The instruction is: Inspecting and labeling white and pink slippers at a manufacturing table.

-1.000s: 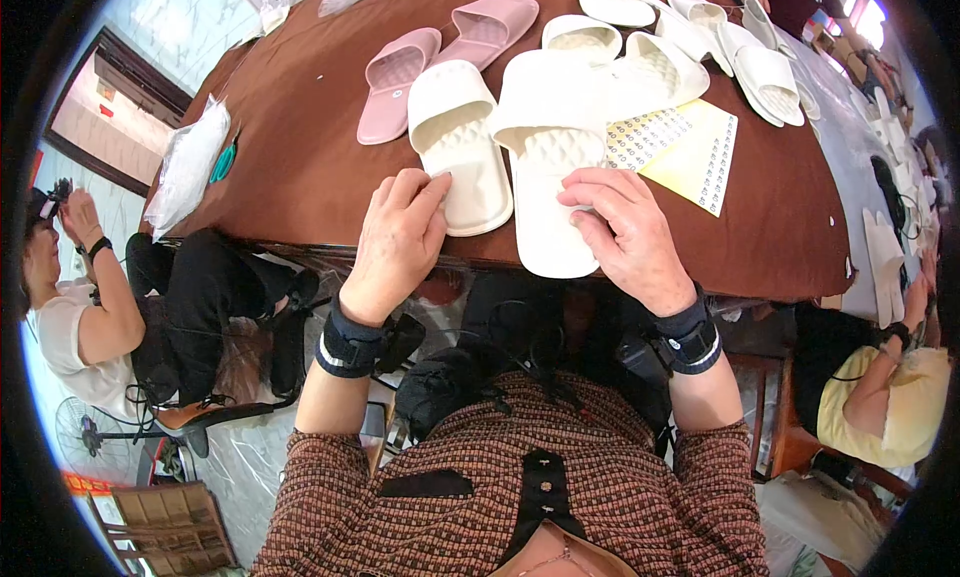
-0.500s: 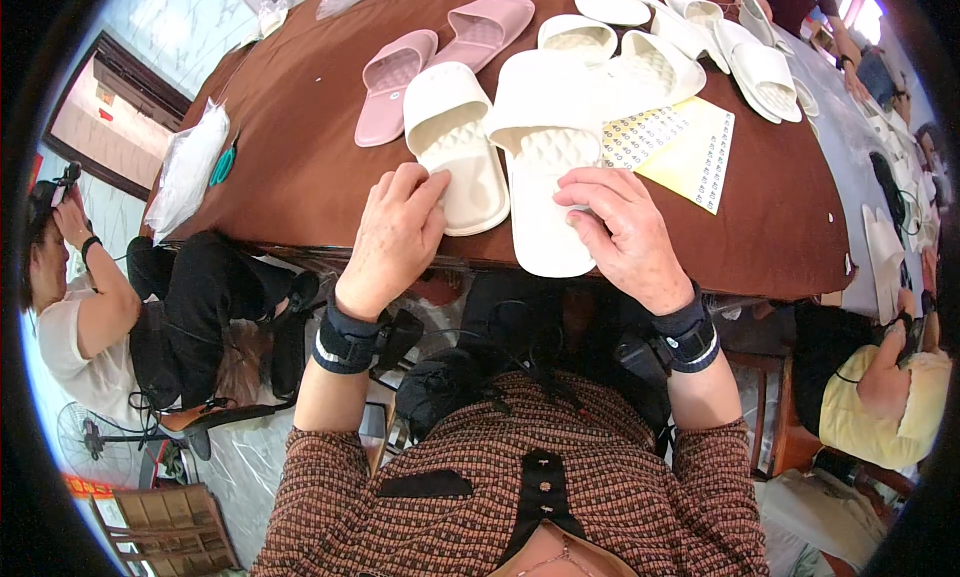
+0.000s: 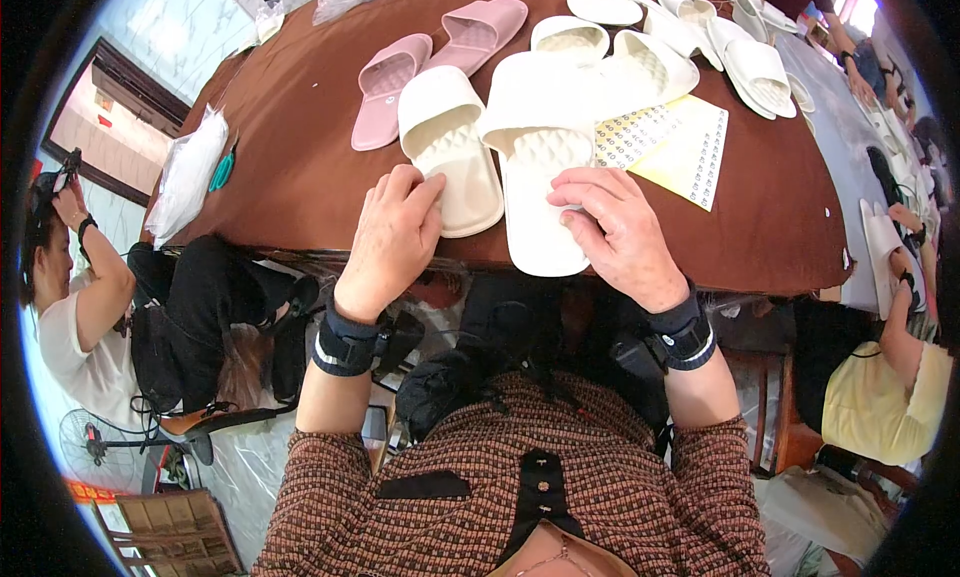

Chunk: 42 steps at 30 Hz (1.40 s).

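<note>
Two white slide slippers with quilted insoles lie side by side before me at the table's near edge, toes pointing away. My left hand (image 3: 388, 239) has its fingers curled at the outer edge of the left slipper (image 3: 468, 192). The right slipper (image 3: 540, 222) juts slightly over the table edge. Against its right rim my right hand (image 3: 618, 235) is closed, fingers bent over the insole and thumb below them. Its fingertips are partly hidden. Yellow-and-white sticker sheets (image 3: 690, 167) lie just beyond my right hand, partly under a white slipper.
A pink slipper pair (image 3: 393, 85) sits farther back on the brown-covered table (image 3: 290, 157). More white slippers (image 3: 750, 72) cluster at the far right. At the left edge are a clear plastic bag (image 3: 190, 177) and green-handled scissors (image 3: 224, 167). People sit on both sides.
My hands stay at the two white slippers with hardly any movement. The view has shifted slightly. At the right, the co-worker in yellow has moved an arm near a white slipper.
</note>
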### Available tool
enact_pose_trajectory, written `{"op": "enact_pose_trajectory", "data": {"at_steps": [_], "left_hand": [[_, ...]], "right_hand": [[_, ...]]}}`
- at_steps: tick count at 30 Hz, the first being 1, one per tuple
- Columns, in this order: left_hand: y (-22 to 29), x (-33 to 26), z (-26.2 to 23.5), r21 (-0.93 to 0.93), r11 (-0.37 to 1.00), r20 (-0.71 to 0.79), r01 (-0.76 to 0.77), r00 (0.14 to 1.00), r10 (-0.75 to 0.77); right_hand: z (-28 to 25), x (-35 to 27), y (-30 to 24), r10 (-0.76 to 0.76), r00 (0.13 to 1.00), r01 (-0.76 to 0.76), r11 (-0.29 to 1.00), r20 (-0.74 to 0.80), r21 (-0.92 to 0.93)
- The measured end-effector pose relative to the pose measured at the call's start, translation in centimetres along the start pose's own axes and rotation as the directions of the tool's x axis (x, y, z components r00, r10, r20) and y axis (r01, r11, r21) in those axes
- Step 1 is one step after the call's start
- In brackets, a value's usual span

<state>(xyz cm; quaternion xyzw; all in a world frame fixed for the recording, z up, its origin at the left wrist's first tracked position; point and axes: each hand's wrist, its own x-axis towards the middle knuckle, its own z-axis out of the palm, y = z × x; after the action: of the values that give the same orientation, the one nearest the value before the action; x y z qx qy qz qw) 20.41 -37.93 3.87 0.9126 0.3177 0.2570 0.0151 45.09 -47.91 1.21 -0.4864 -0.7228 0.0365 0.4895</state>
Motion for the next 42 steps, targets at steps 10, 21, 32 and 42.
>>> {"op": "enact_pose_trajectory", "data": {"at_steps": [10,21,32,42], "left_hand": [[-0.3,-0.3,0.4,-0.015,1.000,-0.005,0.002,1.000,-0.002],[-1.3,-0.9,-0.3,-0.226,0.968,0.019,0.107,0.994,-0.105],[-1.3,-0.8,0.3,-0.121,0.993,0.008,0.006,1.000,-0.005],[-0.8,-0.9,0.3,-0.074,0.997,0.013,0.002,1.000,-0.001]], "right_hand": [[-0.1,0.1,-0.2,-0.006,1.000,0.006,1.000,-0.001,-0.006],[0.1,0.2,-0.2,-0.005,1.000,0.005,1.000,0.001,0.000],[0.0,0.1,0.0,0.000,1.000,0.000,1.000,-0.008,0.010],[0.0,-0.2,0.1,0.057,0.998,-0.054,0.994,-0.031,0.090]]}}
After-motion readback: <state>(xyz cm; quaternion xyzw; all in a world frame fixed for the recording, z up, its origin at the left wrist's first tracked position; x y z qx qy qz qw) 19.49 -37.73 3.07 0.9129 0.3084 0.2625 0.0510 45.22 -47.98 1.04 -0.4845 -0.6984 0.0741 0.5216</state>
